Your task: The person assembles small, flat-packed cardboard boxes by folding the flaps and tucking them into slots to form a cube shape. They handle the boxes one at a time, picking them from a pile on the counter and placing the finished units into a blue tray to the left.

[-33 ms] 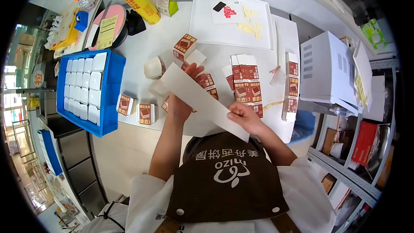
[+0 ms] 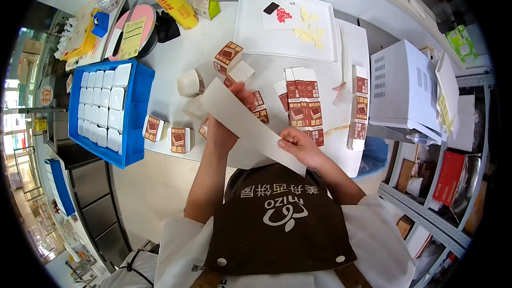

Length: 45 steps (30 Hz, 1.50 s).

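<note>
On the left, we see a blue crate (image 2: 137,109) with rows of white tubs (image 2: 116,100) in it, just as before. Next to it, near the edge of the white table (image 2: 200,48), two small brown and white boxes (image 2: 180,140) stand side by side. In the middle, over the table's front edge, is our long white card (image 2: 249,127), tilted down to the right and almost where it was. Our left hand (image 2: 223,134) is behind the card, with its fingers poking out past the top edge. Those fingers have dipped a bit nearer to the card and look blurry now; we can't tell if they squeeze it. Our right hand (image 2: 301,146) pinches the card's lower right part between thumb and fingers, same as before. Past it, flat brown printed cards (image 2: 305,102) lie in a pile, and farther right is a long, neat stack (image 2: 360,108) of them. Neither pile has changed.
</note>
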{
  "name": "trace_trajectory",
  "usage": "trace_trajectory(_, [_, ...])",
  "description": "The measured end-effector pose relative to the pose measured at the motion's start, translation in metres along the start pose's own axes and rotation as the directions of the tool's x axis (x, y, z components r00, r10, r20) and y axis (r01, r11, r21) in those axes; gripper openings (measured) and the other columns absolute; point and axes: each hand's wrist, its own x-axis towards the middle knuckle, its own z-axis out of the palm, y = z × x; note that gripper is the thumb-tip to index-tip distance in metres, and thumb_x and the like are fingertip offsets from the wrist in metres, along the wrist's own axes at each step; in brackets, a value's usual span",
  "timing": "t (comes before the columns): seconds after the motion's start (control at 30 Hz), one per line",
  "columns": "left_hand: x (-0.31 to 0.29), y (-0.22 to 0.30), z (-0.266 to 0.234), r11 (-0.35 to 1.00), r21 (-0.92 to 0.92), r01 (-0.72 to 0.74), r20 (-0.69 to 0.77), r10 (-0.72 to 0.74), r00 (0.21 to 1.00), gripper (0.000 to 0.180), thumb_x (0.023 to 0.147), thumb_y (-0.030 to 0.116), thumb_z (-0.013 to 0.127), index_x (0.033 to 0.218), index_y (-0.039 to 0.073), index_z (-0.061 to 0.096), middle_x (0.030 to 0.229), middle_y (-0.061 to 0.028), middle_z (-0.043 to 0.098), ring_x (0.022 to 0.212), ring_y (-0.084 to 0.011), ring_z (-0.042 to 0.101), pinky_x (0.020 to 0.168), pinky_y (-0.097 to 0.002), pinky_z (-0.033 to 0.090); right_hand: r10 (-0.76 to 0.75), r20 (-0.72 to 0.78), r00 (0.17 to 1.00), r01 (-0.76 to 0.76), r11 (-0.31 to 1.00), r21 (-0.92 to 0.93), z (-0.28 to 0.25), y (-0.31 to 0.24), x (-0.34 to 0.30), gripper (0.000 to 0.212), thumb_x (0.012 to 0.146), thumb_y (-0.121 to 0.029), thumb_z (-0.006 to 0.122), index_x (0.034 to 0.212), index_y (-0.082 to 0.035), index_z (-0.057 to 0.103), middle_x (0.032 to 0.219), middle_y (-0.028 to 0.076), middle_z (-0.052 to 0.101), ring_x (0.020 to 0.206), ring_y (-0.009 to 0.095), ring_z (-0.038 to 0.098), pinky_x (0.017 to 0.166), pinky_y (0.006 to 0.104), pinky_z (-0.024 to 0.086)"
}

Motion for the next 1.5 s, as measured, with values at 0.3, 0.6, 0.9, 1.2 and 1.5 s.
trace_trajectory(0.3, [-0.041, 0.026, -0.044, 0.995, -0.060, -0.080, 0.250, 0.093, 0.964, 0.034, 0.102, 0.038, 0.051, 0.079, 0.015, 0.047, 0.062, 0.0051, 0.037, 0.054, -0.0067, 0.036, 0.065, -0.0269, 0.040, 0.184, 0.203, 0.962, -0.207, 0.974, 0.096, -0.023, -0.020, -0.042, 0.027, 0.090, -0.009, 0.061, 0.116, -0.004, 0.059, 0.094, 0.008, 0.065, 0.085, 0.012, 0.059, 0.075, 0.0235, 0.045])
trace_trajectory(0.6, [-0.067, 0.043, -0.007, 0.989, 0.148, 0.005, 0.174, -0.031, 0.984, 0.027, 0.096, 0.029, 0.063, 0.081, 0.011, 0.050, 0.063, 0.0033, 0.043, 0.048, -0.0062, 0.038, 0.055, -0.0262, 0.038, -0.139, 0.352, 0.926, 0.062, 0.973, 0.221, 0.019, -0.100, -0.046, 0.026, 0.084, -0.019, 0.070, 0.093, 0.005, 0.068, 0.083, 0.012, 0.065, 0.075, 0.020, 0.062, 0.064, 0.0291, 0.046])
trace_trajectory(0.9, [-0.072, 0.051, 0.012, 0.835, 0.549, -0.035, 0.064, 0.000, 0.998, 0.023, 0.092, 0.010, 0.066, 0.072, 0.007, 0.054, 0.070, 0.0068, 0.052, 0.066, -0.0015, 0.045, 0.059, -0.0205, 0.037, -0.379, 0.245, 0.893, 0.448, 0.677, -0.584, 0.062, -0.141, -0.028, 0.021, 0.080, -0.006, 0.070, 0.075, -0.005, 0.050, 0.067, 0.006, 0.049, 0.067, 0.025, 0.052, 0.067, 0.0358, 0.040])
trace_trajectory(1.2, [-0.080, 0.047, 0.040, 0.655, 0.755, 0.015, 0.066, -0.100, 0.993, 0.022, 0.089, 0.007, 0.066, 0.071, 0.003, 0.054, 0.066, 0.0045, 0.050, 0.063, -0.0021, 0.043, 0.055, -0.0224, 0.035, -0.390, 0.273, 0.879, 0.472, 0.640, -0.606, 0.064, -0.138, -0.025, 0.020, 0.082, -0.010, 0.071, 0.076, -0.006, 0.052, 0.070, 0.007, 0.051, 0.068, 0.026, 0.052, 0.068, 0.0364, 0.040])
trace_trajectory(1.5, [-0.079, 0.046, 0.043, 0.477, 0.859, -0.184, 0.264, -0.106, 0.959, 0.026, 0.097, 0.017, 0.060, 0.078, 0.000, 0.054, 0.062, -0.0036, 0.046, 0.058, -0.0154, 0.044, 0.055, -0.0315, 0.037, -0.320, 0.047, 0.946, 0.312, 0.865, -0.392, 0.057, -0.120, -0.020, 0.019, 0.095, -0.012, 0.062, 0.081, -0.004, 0.052, 0.073, 0.002, 0.048, 0.070, 0.011, 0.045, 0.062, 0.0264, 0.037])
